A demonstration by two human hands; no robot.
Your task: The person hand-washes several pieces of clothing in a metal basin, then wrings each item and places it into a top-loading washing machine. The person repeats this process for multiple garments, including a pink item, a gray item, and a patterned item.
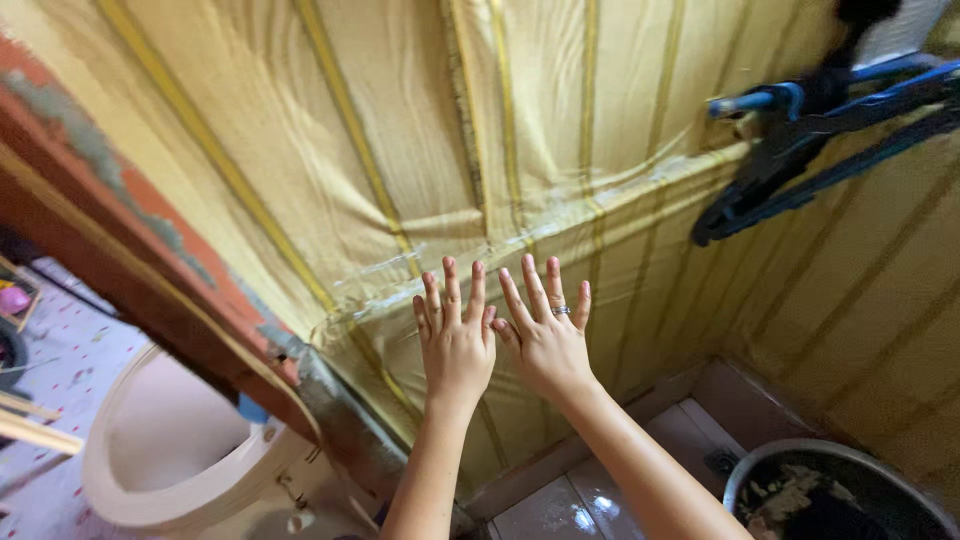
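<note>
Far left, a pale basin sits low on a patterned floor, below a slanted red-brown beam. Right of that, a yellow striped cloth covers the wall and fills most of the view; a creased band of what looks like clear tape crosses it, though the blur makes that hard to confirm.

Left hand is raised flat toward the cloth, back to the camera, fingers straight and slightly apart, holding nothing. Right hand is just beside it, thumbs touching or nearly so, fingers spread wider, also holding nothing. A ring is on one right finger. Both palms seem to be on or very near the cloth, just below the taped band.

Upper right, blue hangers hang against the cloth. Lower right, a dark round metal pot stands on a tiled floor, contents unclear.
</note>
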